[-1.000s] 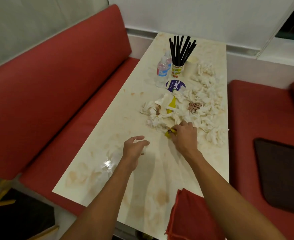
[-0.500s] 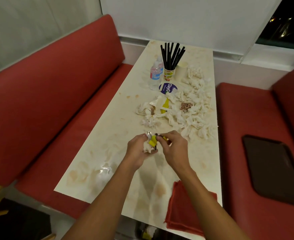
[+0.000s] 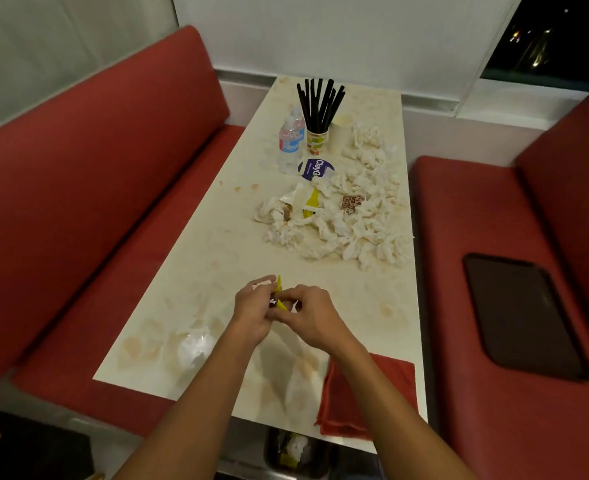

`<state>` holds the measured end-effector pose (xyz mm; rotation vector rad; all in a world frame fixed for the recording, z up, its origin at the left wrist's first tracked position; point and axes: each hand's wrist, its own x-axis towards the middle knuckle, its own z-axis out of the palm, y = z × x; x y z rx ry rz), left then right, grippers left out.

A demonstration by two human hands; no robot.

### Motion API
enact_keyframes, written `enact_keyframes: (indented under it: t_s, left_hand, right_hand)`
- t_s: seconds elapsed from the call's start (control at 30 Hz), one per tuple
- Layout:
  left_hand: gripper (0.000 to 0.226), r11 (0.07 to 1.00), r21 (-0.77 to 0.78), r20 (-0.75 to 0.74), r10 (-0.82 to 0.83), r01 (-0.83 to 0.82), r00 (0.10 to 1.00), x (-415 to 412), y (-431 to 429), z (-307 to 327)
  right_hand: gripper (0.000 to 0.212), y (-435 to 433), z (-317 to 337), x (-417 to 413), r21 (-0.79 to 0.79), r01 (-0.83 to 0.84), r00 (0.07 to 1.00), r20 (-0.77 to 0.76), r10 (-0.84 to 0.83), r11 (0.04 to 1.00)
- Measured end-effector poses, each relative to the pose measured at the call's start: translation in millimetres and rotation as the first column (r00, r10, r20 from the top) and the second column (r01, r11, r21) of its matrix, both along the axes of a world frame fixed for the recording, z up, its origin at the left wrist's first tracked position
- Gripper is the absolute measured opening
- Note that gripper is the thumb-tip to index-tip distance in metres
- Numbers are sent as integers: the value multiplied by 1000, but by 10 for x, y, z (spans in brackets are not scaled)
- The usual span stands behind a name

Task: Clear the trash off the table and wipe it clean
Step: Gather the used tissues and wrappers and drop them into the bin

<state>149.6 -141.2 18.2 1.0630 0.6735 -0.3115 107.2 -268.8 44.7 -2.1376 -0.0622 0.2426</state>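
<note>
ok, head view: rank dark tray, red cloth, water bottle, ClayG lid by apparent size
1. dark tray
2. red cloth, partly hidden and nearest the camera
3. water bottle
4. ClayG lid, close to the bottle, so unsure

Yellow wrapper [image 3: 279, 285] mostly hidden between fingers [image 3: 259, 293] of left hand [image 3: 253, 311] and right hand [image 3: 315, 318]; shape unreadable. Bin [image 3: 271, 455] at 6 o'clock half covered by surface [image 3: 216, 271] edge. Right forearm [image 3: 383, 403] overlaps red cloth [image 3: 338, 410] at 5 o'clock.
</note>
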Motion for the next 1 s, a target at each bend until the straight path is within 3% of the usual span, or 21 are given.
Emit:
enact_keyframes:
  t_s: [0.13, 0.23, 0.33, 0.43, 0.53, 0.6, 0.7, 0.77, 0.87, 0.93, 1.0]
  left_hand:
    - [26, 998, 55, -17, 44, -43, 999, 133, 20, -64]
    - [26, 993, 102, -27, 62, -59, 998, 277, 15, -82]
    - [22, 991, 125, -2, 53, -53, 999, 382, 13, -131]
    - [13, 990, 137, 27, 16, -19, 1000, 447, -28, -152]
    - [11, 988, 152, 31, -8, 3, 999, 503, -76, -189]
    - [12, 987, 161, 27, -11, 6, 1000, 521, -86, -213]
    - [11, 986, 169, 24, -7, 2, 1000, 532, -69, -227]
    - [11, 985, 175, 21, -3, -1, 1000, 528, -36, -249]
    - [10, 986, 168, 18, 4, -7, 1000, 508, 8, -275]
    - [10, 987, 163, 19, 4, -7, 1000, 477, 27, -271]
    - [10, 988, 152, 26, -6, 2, 1000, 441, 48, -250]
  right_hand:
    - [46, -246, 19, 107, 109, -3, 996, -91, 13, 994]
    - [32, -498, -54, 366, 71, 115, 993, -48, -112, 991]
    - [34, -685, -256, 729, -160, 217, 973, 122, -198, 963]
    - [55, -738, -465, 1058, -472, 274, 951, 262, -163, 838]
    - [60, -730, -598, 1283, -715, 214, 973, 217, -80, 665]
    - [44, -705, -673, 1315, -763, 166, 985, 164, -62, 625]
    - [25, -632, -767, 1179, -712, 228, 960, 280, -30, 664]
    - [22, -581, -783, 1034, -634, 275, 934, 355, -43, 723]
    - [25, -493, -719, 806, -454, 304, 928, 339, -153, 838]
    - [29, -443, -672, 678, -255, 321, 920, 314, -236, 912]
    - [35, -415, -634, 586, 42, 360, 897, 258, -358, 932]
